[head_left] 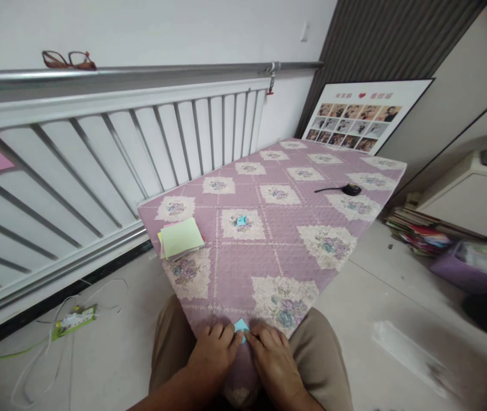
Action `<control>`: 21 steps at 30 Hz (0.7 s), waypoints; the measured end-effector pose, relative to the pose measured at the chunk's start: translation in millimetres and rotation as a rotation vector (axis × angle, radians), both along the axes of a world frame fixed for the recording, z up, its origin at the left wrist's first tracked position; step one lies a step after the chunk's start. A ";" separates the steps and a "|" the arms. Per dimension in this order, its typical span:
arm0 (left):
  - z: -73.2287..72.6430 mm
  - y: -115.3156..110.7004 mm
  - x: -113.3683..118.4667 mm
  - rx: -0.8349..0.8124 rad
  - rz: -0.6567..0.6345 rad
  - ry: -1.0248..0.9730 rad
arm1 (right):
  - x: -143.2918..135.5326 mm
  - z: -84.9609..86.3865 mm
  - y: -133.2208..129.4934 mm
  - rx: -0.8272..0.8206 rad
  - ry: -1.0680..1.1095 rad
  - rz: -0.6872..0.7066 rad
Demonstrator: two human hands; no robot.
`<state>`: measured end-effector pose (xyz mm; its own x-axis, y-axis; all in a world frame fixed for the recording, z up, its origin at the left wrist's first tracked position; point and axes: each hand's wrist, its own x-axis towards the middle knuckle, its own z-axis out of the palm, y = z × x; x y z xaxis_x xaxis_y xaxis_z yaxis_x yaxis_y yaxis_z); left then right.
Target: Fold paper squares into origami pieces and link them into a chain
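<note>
At the near corner of the cloth-covered table, a small folded blue paper [240, 326] lies between my two hands. My left hand [216, 349] presses its left side with the fingertips, fingers curled together. From the right, my right hand [271, 353] pinches the same paper, its thumb and index finger on the edge. Both hands partly cover the paper. Farther up the table sits a small folded blue paper piece [242, 220]. A stack of coloured paper sheets [182, 237], pale green on top, rests near the table's left edge.
The table [286, 217] wears a purple floral cloth. A black corded object [351, 189] lies toward its right side. Behind stand a white radiator [161, 142] and a photo board [348, 117]. Glasses [68, 60] rest on the pipe. A power strip [74, 321] is on the floor.
</note>
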<state>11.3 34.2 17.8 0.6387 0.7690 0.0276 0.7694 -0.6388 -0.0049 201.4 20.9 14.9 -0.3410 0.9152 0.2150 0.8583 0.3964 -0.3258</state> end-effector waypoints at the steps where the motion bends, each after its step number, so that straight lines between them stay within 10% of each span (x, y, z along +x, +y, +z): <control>1: -0.8 0.4 -0.2 0.013 -0.007 -0.003 | -1.4 4.4 2.7 -0.043 0.015 -0.022; 8: -3.9 1.2 -1.9 -0.003 -0.005 -0.044 | -12.8 34.5 28.9 -0.278 0.043 -0.181; 21: 29.3 31.7 20.0 -0.454 0.440 -0.288 | -16.5 31.0 30.6 -0.300 0.045 -0.226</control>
